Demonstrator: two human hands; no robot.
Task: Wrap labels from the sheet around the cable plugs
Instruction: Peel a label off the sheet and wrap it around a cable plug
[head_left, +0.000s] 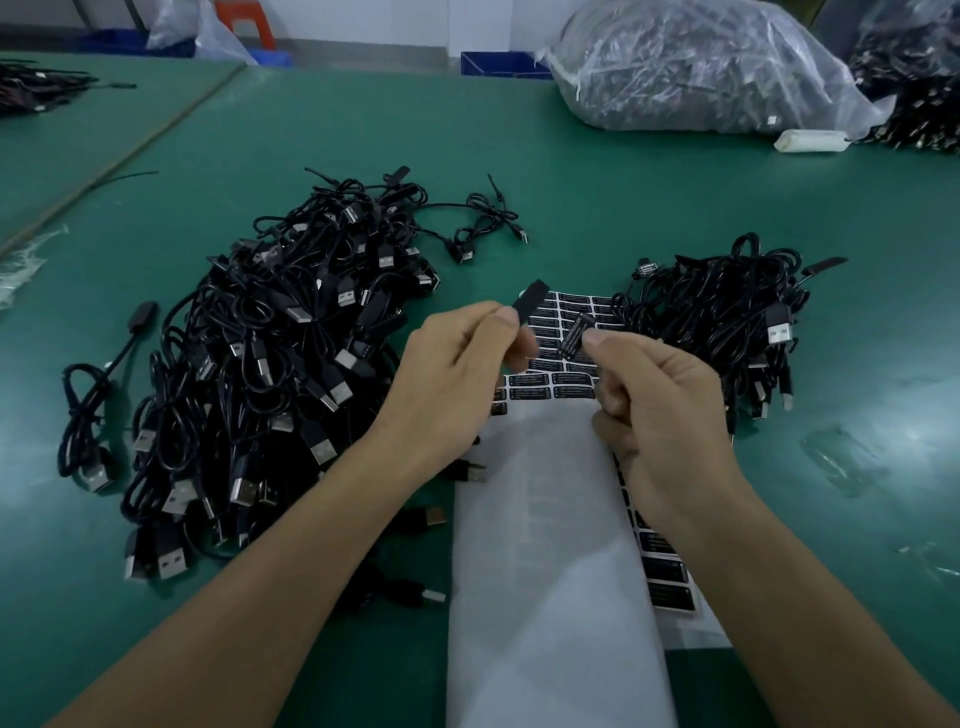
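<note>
A heap of black cables lies at left on a green table. The left hand pinches a small plug by its base. Just beside it, the right hand pinches a loose label by one end, above the label sheet. The label looks thin, limp and sticky, so is best held by its edge

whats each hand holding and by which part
Left hand pinches the black plug by its lower end; right hand pinches a label by its lower end.
</note>
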